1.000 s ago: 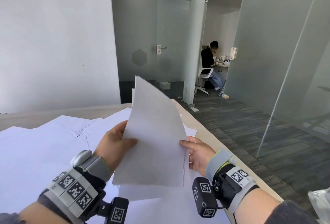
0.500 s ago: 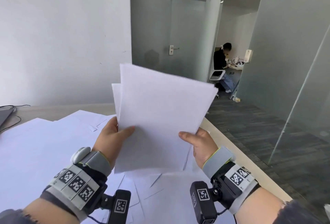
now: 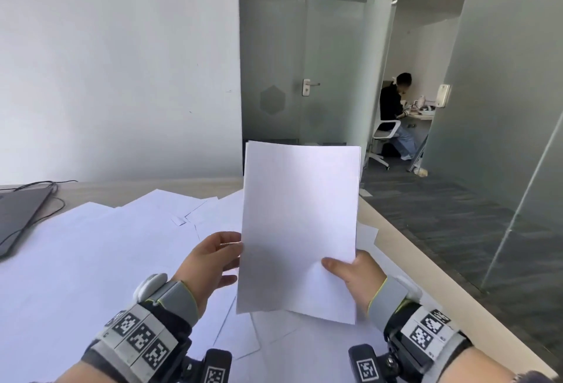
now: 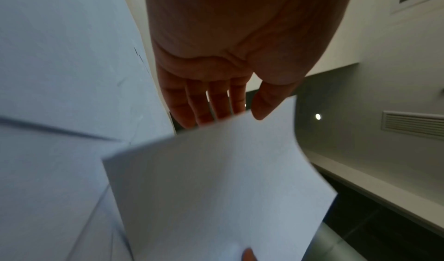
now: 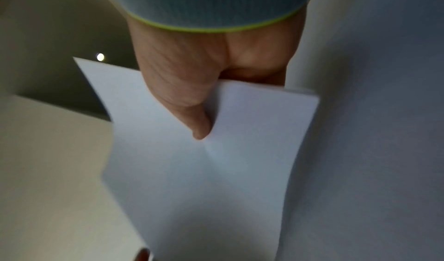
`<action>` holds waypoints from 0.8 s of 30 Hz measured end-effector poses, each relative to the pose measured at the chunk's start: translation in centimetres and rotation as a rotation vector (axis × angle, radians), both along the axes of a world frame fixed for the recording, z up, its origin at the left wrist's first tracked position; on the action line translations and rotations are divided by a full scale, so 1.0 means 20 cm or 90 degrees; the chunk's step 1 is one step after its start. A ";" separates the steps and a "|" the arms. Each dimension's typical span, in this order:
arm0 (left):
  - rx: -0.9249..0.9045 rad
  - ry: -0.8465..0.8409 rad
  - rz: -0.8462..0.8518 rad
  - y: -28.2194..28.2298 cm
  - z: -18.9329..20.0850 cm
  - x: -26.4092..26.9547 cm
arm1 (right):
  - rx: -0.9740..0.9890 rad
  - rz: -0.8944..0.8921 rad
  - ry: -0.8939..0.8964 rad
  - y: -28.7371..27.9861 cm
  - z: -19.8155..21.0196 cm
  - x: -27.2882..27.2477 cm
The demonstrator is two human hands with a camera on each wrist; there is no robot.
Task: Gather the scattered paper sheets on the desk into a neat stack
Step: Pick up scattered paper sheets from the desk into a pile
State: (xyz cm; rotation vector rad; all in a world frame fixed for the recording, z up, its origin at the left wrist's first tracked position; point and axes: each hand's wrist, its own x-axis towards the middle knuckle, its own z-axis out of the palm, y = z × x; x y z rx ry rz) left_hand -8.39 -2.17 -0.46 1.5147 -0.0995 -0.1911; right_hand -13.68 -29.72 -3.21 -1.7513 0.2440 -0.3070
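**Sheaf of paper held upright over a littered surface**

Frosted glass partitions and a pale wall back the wooden surface (image 3: 396,230), seen from the head view, where loose sheets (image 3: 91,260) lie overlapping across most of its top. A dark laptop (image 3: 18,215) sits at the far left edge with cables trailing behind it. Above the sheets, a stack (image 3: 300,224) of white paper stands upright, its edges nearly flush. The right hand (image 3: 355,276) pinches the stack's lower right corner, thumb on the near face. The left hand (image 3: 210,260) is just beside the stack's left edge, its fingers (image 3: 228,245) relaxed and only lightly spread. Whether they touch the paper cannot be told from here. Beyond the glass, a person (image 3: 393,108) sits in a white chair at another desk.

From the left wrist, the left hand (image 4: 228,56) shows an open palm with straight fingers (image 4: 216,103) close together, their tips at the stack's (image 4: 216,189) edge, the thumb lying against it. Loose sheets (image 4: 60,75) fill the left of the view.

From the right wrist, the right hand (image 5: 204,65) grips the stack (image 5: 216,170), the thumb pressing a dent into the front sheet while the fingers (image 5: 252,75) curl behind it. Sheets (image 5: 372,132) on the surface fill the right of the view.
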 end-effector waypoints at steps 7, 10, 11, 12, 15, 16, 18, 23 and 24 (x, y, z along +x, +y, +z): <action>0.048 0.075 0.217 0.51 -0.02 0.13 | 0.023 -0.180 0.018 -0.11 -0.02 0.14; 0.100 0.114 0.255 0.62 -0.05 0.14 | 0.013 -0.204 0.036 -0.11 -0.02 0.16; 0.118 0.118 0.261 0.66 -0.06 0.13 | 0.015 -0.197 0.040 -0.09 -0.02 0.16; 0.131 0.121 0.259 0.69 -0.07 0.12 | 0.016 -0.188 0.046 -0.06 -0.02 0.17; 0.146 0.150 0.248 0.74 -0.12 0.09 | -0.002 -0.155 0.057 0.02 -0.01 0.16; 0.148 0.160 0.244 0.75 -0.13 0.08 | -0.012 -0.140 0.062 0.05 -0.01 0.16; 0.160 0.164 0.231 0.76 -0.15 0.06 | -0.026 -0.110 0.069 0.09 -0.01 0.17; 0.160 0.152 0.236 0.77 -0.17 0.04 | -0.028 -0.063 0.060 0.19 -0.02 0.18; 0.156 0.155 0.235 0.77 -0.17 0.03 | -0.025 -0.062 0.060 0.20 -0.02 0.19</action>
